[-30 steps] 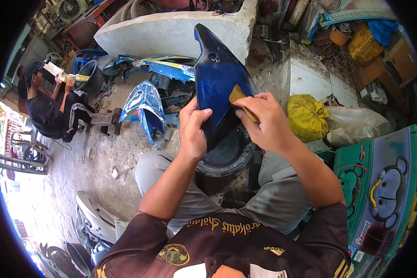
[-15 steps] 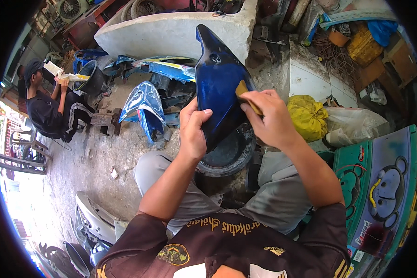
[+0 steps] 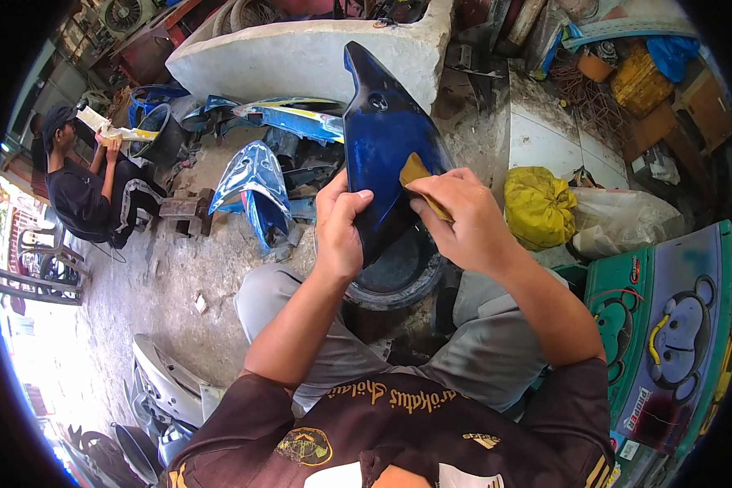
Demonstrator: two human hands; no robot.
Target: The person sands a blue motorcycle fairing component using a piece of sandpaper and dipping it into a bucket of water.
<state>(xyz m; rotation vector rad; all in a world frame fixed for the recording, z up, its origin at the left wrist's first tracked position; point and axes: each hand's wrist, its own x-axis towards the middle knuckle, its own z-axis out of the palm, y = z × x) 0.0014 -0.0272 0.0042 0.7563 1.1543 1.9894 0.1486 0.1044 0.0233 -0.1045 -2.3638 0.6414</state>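
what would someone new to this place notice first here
Probably the glossy dark-blue fairing panel in the middle, gripped at its lower left edge by the left hand, while the right hand holds a folded tan sheet, perhaps sandpaper, against its right side. Next might come the bright yellow bag to the right of the right hand, and the blue-and-white fairing panel left of the held one.

Left hand [image 3: 339, 232] has the blue panel [image 3: 385, 134] by its lower left edge, thumb on top. Right hand [image 3: 468, 221] pinches a tan sheet [image 3: 416, 170] right against the panel's face. Dark tub [image 3: 392, 300] below, yellow bag [image 3: 538, 208] off to the right.
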